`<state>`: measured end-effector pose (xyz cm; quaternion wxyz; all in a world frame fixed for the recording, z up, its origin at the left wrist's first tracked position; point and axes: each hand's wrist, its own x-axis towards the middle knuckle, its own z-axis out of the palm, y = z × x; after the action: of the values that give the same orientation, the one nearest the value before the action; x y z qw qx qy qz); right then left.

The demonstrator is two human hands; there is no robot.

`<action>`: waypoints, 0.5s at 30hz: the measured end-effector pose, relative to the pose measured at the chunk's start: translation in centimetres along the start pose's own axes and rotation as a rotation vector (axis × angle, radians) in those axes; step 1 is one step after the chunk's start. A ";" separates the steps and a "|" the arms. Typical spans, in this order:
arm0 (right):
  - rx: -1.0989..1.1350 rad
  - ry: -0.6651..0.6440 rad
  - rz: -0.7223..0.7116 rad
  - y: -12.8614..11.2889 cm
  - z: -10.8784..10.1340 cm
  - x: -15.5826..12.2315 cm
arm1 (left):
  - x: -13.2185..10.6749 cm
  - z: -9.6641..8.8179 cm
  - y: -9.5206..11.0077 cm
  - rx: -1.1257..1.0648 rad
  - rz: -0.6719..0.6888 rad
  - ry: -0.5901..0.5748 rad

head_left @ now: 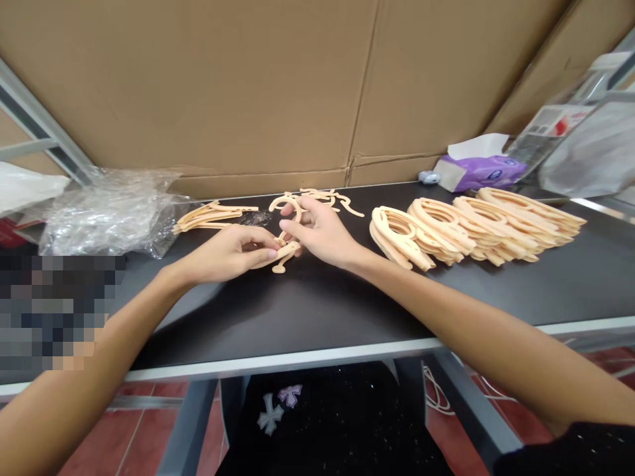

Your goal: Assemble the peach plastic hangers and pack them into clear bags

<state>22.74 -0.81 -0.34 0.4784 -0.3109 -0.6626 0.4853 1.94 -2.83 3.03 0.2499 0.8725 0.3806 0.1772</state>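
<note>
Black tabletop (pixel 307 311) against a wall of cardboard sheets (pixel 223 86); red floor tiles visible under the front edge. Left hand (pixel 233 254) was closed in a pinch, thumb and fingertips clamped on one end of a peach plastic piece (pixel 284 256) held just off the table surface at mid-bench. Right hand (pixel 320 233) met it from the other side, thumb and curled fingers gripping the same piece. A curved hook (pixel 292 203) rose beside the right index finger; could not tell whether it was joined to the held piece or separate. Behind the hands lay loose pieces (pixel 327 196) of the same colour, and a flat bundle (pixel 211 215) to the left. To the right, well apart, a row of ring-shaped parts (pixel 471 228) leaned overlapped like shingles. Risk, as judged: the held piece looked thin and narrow, so uneven pressure from the two pinches could bend or snap it; a slip could drop it among the loose pieces; a sweep of the right forearm could topple the leaning row. Containers: a crumpled clear plastic bag (pixel 109 208) at far left, contents not discernible; a purple tissue pack (pixel 479 173) at the back right, one white tissue standing out of its top.
</note>
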 end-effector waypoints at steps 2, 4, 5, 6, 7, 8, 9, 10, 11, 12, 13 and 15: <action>0.021 0.015 0.001 -0.1 -0.1 -0.1 | 0.1 0.2 -0.1 -0.012 -0.011 0.078; -0.004 0.013 0.010 -0.3 -0.1 -0.2 | 0.2 0.2 -0.2 -0.013 -0.017 0.154; -0.038 0.002 0.020 -0.4 -0.1 -0.3 | 0.3 0.3 -0.3 -0.008 -0.016 0.182; -0.074 -0.010 0.031 -0.4 0.0 -0.4 | 0.3 0.3 -0.3 -0.003 -0.012 0.200; -0.104 -0.022 0.038 -0.4 0.0 -0.5 | 0.3 0.3 -0.4 -0.001 -0.010 0.212; -0.123 -0.032 0.036 -0.4 0.1 -0.5 | 0.3 0.3 -0.4 -0.002 -0.010 0.216; -0.131 -0.040 0.025 -0.3 0.2 -0.6 | 0.3 0.4 -0.5 -0.001 -0.012 0.215; -0.129 -0.040 0.009 -0.3 0.2 -0.6 | 0.3 0.4 -0.5 0.001 -0.015 0.213; -0.122 -0.031 -0.011 -0.2 0.2 -0.5 | 0.4 0.3 -0.6 0.003 -0.017 0.214; -0.112 -0.010 -0.030 -0.1 0.1 -0.4 | 0.4 0.3 -0.6 0.006 -0.018 0.217; -0.103 0.022 -0.048 -0.1 -0.1 -0.3 | 0.4 0.1 -0.7 0.013 -0.021 0.223; -0.068 0.117 -0.083 -0.2 -0.6 0.0 | 0.4 -0.2 -0.7 0.035 -0.031 0.237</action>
<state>23.27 -0.64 -0.15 0.5250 -0.3273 -0.6619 0.4231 1.69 -2.03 2.83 0.1906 0.8436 0.4240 0.2687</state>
